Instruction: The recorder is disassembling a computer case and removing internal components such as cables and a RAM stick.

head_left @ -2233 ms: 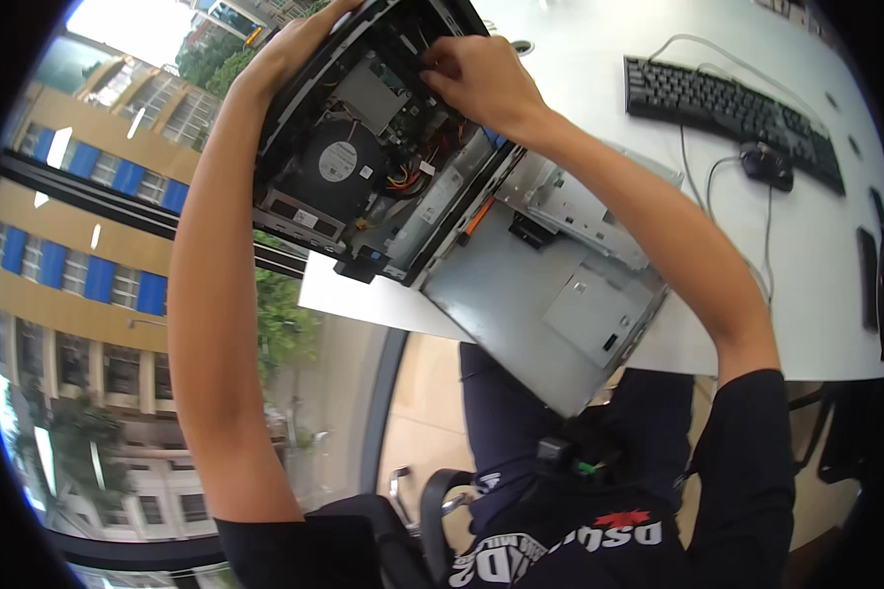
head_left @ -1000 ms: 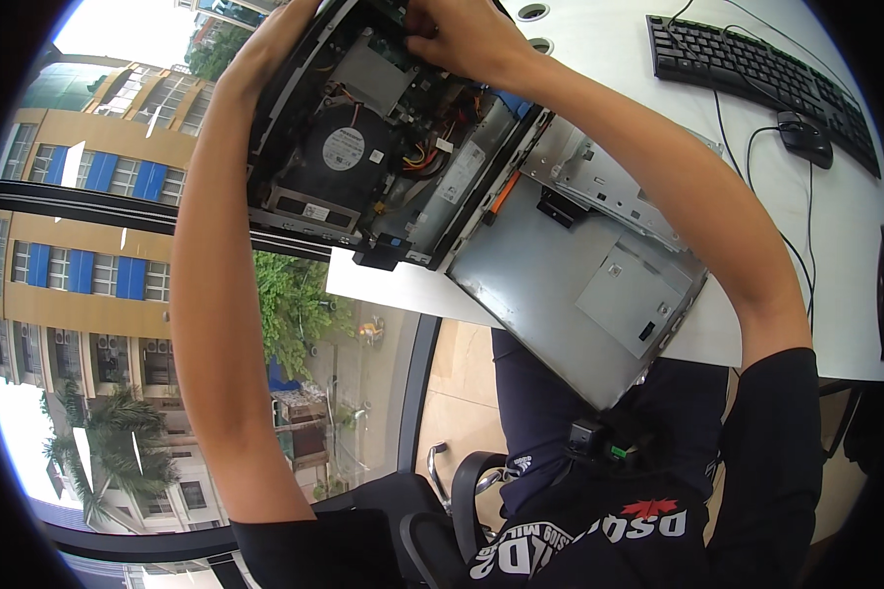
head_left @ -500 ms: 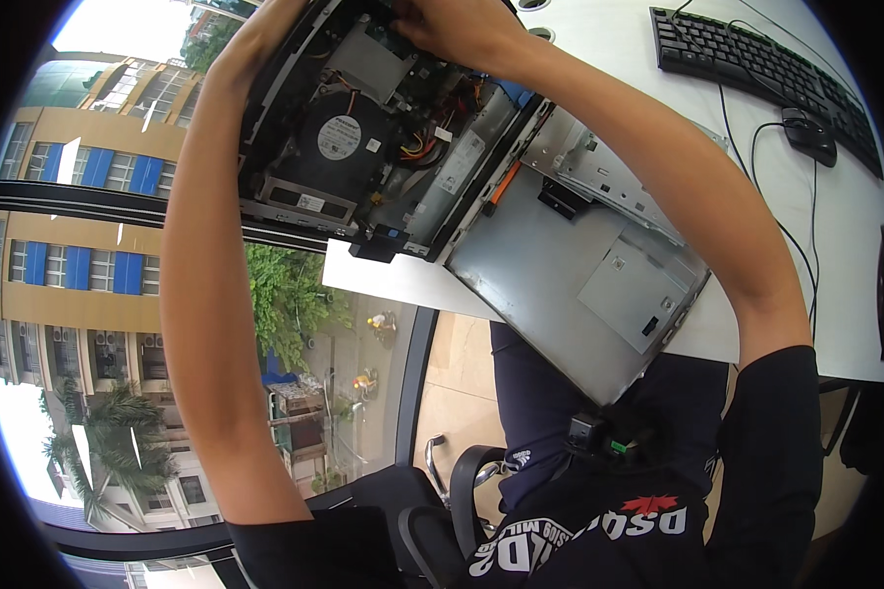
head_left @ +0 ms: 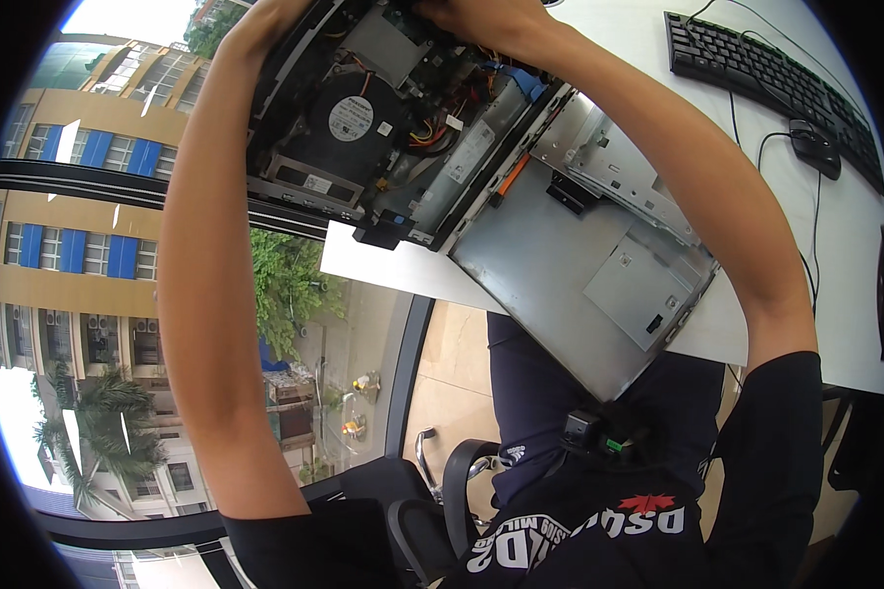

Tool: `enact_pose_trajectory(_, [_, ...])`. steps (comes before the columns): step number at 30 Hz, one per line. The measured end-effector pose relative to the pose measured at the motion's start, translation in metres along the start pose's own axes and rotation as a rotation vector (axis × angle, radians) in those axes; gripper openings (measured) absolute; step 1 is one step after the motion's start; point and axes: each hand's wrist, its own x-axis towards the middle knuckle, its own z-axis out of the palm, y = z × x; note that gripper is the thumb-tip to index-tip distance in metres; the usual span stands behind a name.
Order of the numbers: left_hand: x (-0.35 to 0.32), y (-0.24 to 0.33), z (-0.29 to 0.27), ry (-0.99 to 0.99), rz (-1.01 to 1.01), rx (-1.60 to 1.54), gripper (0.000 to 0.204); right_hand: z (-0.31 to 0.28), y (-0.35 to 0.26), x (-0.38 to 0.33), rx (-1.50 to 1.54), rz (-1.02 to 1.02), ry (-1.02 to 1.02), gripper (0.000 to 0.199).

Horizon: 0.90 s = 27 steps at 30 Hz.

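We're mid-teardown: open desktop PC case [head_left: 432, 128] on white desk [head_left: 855, 285] edge. Right hand [head_left: 481, 15] fingers bunched inside near cables; left hand [head_left: 265, 20] steadies rim, grip unclear. Next needs careful pull.

A white desk [head_left: 619, 59] stands beside a floor-to-ceiling window, its near corner jutting out toward the glass. Directly on it lies an opened desktop computer case [head_left: 432, 128], its fan and cabling exposed, with a grey metal side panel [head_left: 570, 265] swung out past the desk's front edge. Farther along the surface, to the right, rest a black keyboard [head_left: 771, 83] and, just beside it, a black mouse [head_left: 815, 149], their thin dark cables trailing across the white top. A dark object at the far right rim is too cropped to identify.
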Motion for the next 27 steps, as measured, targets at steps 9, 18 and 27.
enact_pose_trajectory(9, [0.001, 0.0, -0.001, -0.009, 0.019, -0.02, 0.087, 0.01, 0.003, 0.002, -0.011, -0.013, 0.007, 0.015])
enact_pose_trajectory(18, [-0.012, 0.002, -0.009, -0.038, 0.035, -0.003, 0.088, 0.016, -0.002, -0.007, -0.078, 0.045, -0.063, 0.018])
enact_pose_trajectory(27, [0.011, -0.01, -0.007, 0.021, 0.134, 0.15, 0.097, 0.044, 0.007, -0.004, -0.181, -0.015, -0.018, 0.013])
